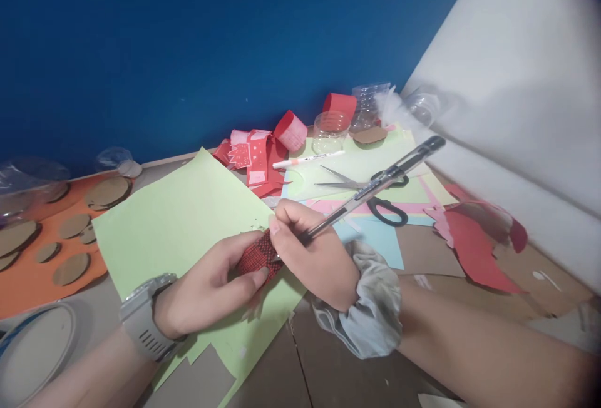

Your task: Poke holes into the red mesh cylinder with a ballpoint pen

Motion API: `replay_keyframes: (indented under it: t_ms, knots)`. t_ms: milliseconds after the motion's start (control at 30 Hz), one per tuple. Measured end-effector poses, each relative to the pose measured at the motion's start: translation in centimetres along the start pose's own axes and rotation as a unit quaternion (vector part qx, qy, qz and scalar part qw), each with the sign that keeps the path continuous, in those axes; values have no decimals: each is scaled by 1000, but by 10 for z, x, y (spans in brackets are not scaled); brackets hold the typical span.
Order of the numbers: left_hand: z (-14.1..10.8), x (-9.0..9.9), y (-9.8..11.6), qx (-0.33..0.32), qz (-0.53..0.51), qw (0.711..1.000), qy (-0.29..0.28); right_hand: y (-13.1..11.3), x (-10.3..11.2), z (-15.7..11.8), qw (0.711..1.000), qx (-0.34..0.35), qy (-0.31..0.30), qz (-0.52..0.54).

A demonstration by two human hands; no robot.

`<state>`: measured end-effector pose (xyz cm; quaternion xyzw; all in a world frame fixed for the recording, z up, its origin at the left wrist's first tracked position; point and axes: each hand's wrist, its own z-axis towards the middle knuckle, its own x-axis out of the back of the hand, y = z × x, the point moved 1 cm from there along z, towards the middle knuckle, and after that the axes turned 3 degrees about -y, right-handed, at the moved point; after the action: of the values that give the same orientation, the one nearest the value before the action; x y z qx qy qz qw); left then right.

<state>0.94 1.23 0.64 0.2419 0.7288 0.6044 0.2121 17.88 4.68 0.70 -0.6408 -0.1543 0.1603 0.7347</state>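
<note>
My left hand, with a grey watch on the wrist, pinches a small red paper piece marked with a dark grid pattern. My right hand, a grey scrunchie on its wrist, grips a black pen whose tip rests on the red piece. Both hands hover over a light green paper sheet lying on the floor.
Black-handled scissors and a white marker lie on coloured sheets behind my hands. Red paper scraps and clear plastic jars sit by the blue wall. Cardboard discs rest on orange paper at left; a torn red sheet at right.
</note>
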Motion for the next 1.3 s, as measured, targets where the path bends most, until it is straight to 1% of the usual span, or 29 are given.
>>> replay_keyframes:
  t_ms: [100,233,367,633,867,1067,1167,1233,1300]
  knots:
    - [0,-1,1,-2,-1,1000,-1,0,0,0,1000,5,-13,-2]
    - [0,-1,1,1,2,1000,-2,0,0,1,1000,3,-9,2]
    - [-1,-1,0,-1,0,1000,-2,1,0,1,1000,5,-19,5]
    - [1,-1,0,-9,0,1000,-3,4,-2,-1,1000,3,-10,25]
    - [-1,0,-1,-8,1,1000,-6,2,-2,-2,1000,3,-14,21]
    - [-1,0,-3,-2,2,1000,-4,1,-2,0,999,-14,-12,30]
    - [-1,0,-1,-10,3,1000,-9,0,-2,1,998,-25,22,46]
    - [0,-1,0,-8,18,1000,-12,0,-2,1,997,-16,47,56]
    - [0,-1,1,-10,49,999,-8,-1,-2,0,998,4,36,55]
